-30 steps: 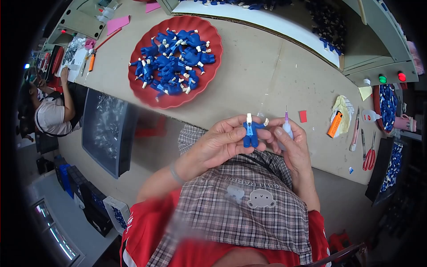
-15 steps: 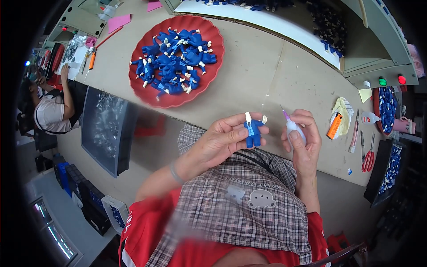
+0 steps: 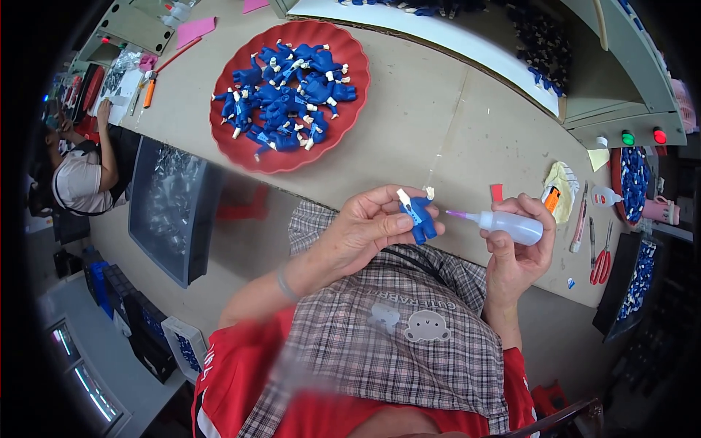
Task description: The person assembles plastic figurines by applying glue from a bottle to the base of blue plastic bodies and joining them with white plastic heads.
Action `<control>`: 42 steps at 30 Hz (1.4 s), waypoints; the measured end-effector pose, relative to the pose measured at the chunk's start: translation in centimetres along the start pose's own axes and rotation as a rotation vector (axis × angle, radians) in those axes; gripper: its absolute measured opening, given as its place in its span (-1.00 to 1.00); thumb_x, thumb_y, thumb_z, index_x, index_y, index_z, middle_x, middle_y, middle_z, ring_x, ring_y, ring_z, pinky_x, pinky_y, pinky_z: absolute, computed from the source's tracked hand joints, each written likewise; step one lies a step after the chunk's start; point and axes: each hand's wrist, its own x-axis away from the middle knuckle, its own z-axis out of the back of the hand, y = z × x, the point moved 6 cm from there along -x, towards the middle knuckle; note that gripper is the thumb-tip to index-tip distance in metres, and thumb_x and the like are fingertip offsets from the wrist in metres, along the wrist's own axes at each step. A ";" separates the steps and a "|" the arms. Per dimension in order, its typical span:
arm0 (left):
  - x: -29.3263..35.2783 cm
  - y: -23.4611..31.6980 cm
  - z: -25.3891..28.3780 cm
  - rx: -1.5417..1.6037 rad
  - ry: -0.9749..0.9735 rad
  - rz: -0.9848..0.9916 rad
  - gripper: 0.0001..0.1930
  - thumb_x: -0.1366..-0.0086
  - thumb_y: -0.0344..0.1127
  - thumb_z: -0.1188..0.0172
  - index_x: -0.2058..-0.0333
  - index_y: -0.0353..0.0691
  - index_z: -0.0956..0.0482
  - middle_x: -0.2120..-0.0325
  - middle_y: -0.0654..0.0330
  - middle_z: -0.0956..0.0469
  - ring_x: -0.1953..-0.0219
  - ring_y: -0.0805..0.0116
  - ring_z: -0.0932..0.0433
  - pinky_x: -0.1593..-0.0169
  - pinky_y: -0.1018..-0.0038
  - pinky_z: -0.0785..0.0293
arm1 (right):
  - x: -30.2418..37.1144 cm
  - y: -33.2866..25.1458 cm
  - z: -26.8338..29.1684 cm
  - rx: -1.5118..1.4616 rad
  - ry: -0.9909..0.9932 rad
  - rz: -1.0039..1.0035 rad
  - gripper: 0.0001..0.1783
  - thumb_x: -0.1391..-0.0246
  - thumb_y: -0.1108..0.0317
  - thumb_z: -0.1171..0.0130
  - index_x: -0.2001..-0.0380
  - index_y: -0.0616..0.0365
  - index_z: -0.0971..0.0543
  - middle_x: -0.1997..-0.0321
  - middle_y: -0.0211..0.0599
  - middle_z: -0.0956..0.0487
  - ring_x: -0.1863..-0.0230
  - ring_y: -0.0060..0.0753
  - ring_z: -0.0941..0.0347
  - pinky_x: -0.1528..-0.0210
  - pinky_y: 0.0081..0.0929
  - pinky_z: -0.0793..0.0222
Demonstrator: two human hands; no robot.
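Between the thumb and fingers of my left hand (image 3: 369, 223) is a small blue-suited figurine (image 3: 420, 217), headless, with a cream neck piece and a raised cream hand. My right hand (image 3: 515, 252) grips a translucent white squeeze bottle (image 3: 513, 228) lying nearly level. Its thin purple nozzle points left at the figurine, with a small gap between the tip and the figurine's side. Beyond my left hand, a red scalloped plate (image 3: 219, 139) bears a heap of similar blue figurine bodies (image 3: 292, 95).
Right of my hands lie a yellowish cloth (image 3: 561, 182) with an orange-handled cutter, a slim knife (image 3: 580, 219) and red-handled scissors (image 3: 601, 266). A grey bin (image 3: 197, 252) of clear plastic pieces stands at left. Beyond it, another person (image 3: 84, 179) works. A machine with an opening borders the far side.
The squeeze bottle has swung from upright-leaning to nearly level, its nozzle now facing the figurine. My right hand has turned and shifted slightly right. The figurine has tilted a little.
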 end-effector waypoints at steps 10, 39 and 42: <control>0.0 -0.2 -0.1 -0.025 -0.003 0.021 -0.68 -0.27 -0.44 -0.10 0.00 -0.24 -0.41 0.07 -0.01 -0.50 -0.02 0.11 -0.50 -0.04 0.36 -0.51 | 1.0 -1.7 -0.8 0.318 -0.067 0.332 -0.48 -0.15 0.14 -0.13 0.01 0.37 -0.35 0.36 -0.03 -0.55 0.36 -0.30 -0.54 0.32 -0.48 -0.49; -0.2 -0.9 0.7 -0.004 0.010 0.024 -0.71 -0.27 -0.45 -0.09 0.01 -0.21 -0.43 0.04 0.00 -0.49 -0.01 0.21 -0.51 -0.11 0.30 -0.45 | 1.3 -2.6 -1.9 0.541 -0.165 0.529 -0.46 -0.06 0.18 -0.24 0.00 0.29 -0.36 0.33 -0.09 -0.60 0.34 -0.24 -0.57 0.38 -0.48 -0.52; -0.2 -0.9 0.7 -0.016 0.015 0.029 -0.71 -0.27 -0.45 -0.10 0.02 -0.20 -0.43 0.04 0.00 -0.49 0.00 0.23 -0.51 -0.10 0.31 -0.45 | 1.3 -2.8 -1.9 0.569 -0.167 0.540 -0.47 -0.05 0.19 -0.24 0.00 0.28 -0.36 0.33 -0.10 -0.61 0.35 -0.24 -0.57 0.38 -0.48 -0.52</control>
